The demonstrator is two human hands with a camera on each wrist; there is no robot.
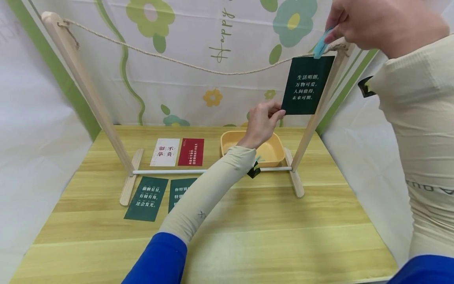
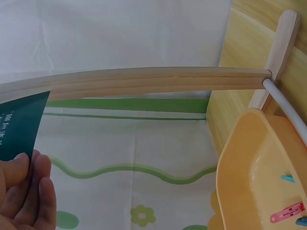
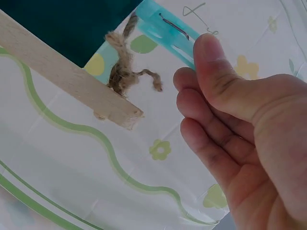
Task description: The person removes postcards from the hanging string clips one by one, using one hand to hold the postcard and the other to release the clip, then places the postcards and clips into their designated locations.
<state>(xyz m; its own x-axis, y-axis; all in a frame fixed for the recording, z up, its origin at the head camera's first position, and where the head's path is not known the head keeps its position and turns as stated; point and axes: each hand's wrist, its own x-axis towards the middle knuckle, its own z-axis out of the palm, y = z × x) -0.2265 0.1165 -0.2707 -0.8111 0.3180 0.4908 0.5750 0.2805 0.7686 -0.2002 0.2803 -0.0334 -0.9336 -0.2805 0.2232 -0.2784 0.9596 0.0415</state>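
A dark green card (image 1: 304,86) with white writing hangs against the twine rope (image 1: 227,73), near the right post. My left hand (image 1: 261,120) pinches its lower left corner between thumb and fingers; the left wrist view shows that corner of the card (image 2: 21,127) too. Up at the rope's right end, my right hand (image 1: 372,23) pinches a light blue clothespin (image 1: 320,45), whose tip sits over the card's top edge and the rope. In the right wrist view the clothespin (image 3: 168,31) lies between thumb and fingertips, close to the knotted twine (image 3: 123,72).
A wooden frame with a left post (image 1: 88,86), a right post (image 1: 312,130) and a white bottom rod (image 1: 170,172) stands on the table (image 1: 283,244). Behind the rod is a yellow basin (image 1: 274,152) with clothespins. White (image 1: 164,152), red (image 1: 191,152) and two green cards (image 1: 146,199) lie leftward.
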